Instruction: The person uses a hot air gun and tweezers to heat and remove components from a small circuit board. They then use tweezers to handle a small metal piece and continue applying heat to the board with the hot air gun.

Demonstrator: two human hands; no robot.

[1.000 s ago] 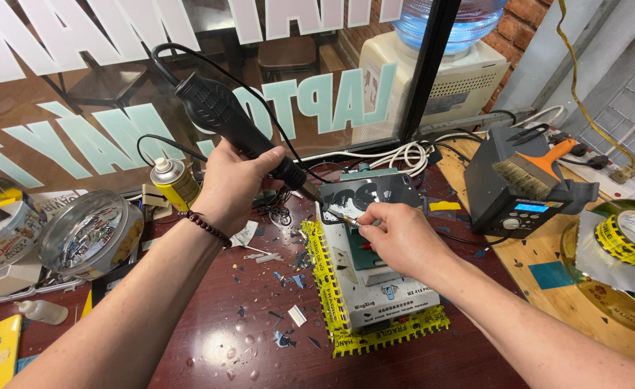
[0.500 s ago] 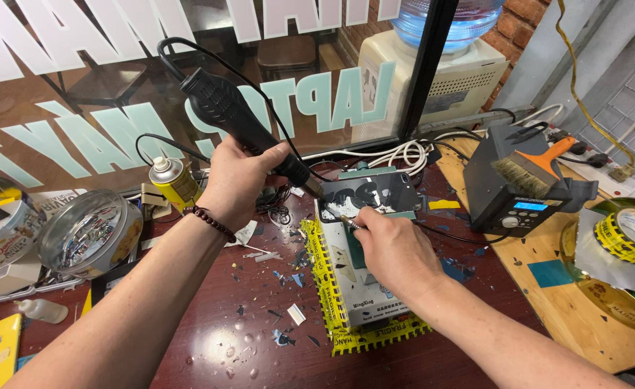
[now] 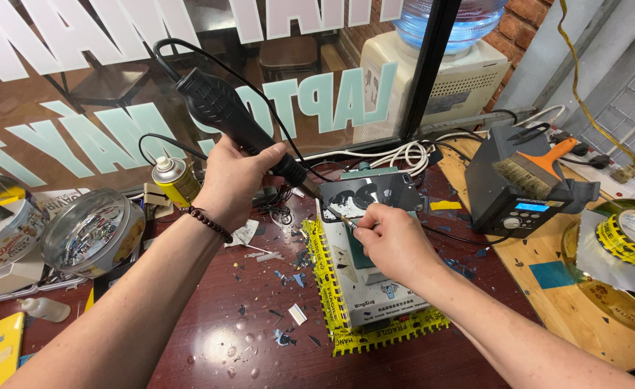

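Head view. Left hand (image 3: pixel 238 180) is closed in a full fist around the grip of a black hot-air handpiece (image 3: pixel 227 119), cord looping up behind it, nozzle angled down and to the right toward the dark panel (image 3: pixel 371 196) at the far end of the grey work block (image 3: pixel 375 284). Right hand (image 3: pixel 397 241) is pinched shut, thumb and forefinger on slim tweezers (image 3: pixel 339 216) whose tips point to the panel's near-left edge, just under the nozzle. The panel lies flat on the block, which sits on a yellow taped mat (image 3: pixel 332 284) on the red-brown bench (image 3: pixel 209 338). Small scraps of film and glass litter the bench near the mat.

Around it: a rework station (image 3: pixel 516 198) with a lit blue display to the right, an orange-handled brush (image 3: pixel 537 169) resting on top; a spray can (image 3: pixel 173 180) just left of the left hand; a round tin (image 3: pixel 90 230) further left.

Judgement on technique: the nozzle looks best kept moving along the edge rather than parked, close but not touching; tweezers should lift only where the bond gives, with the right wrist braced on the block for steadiness.
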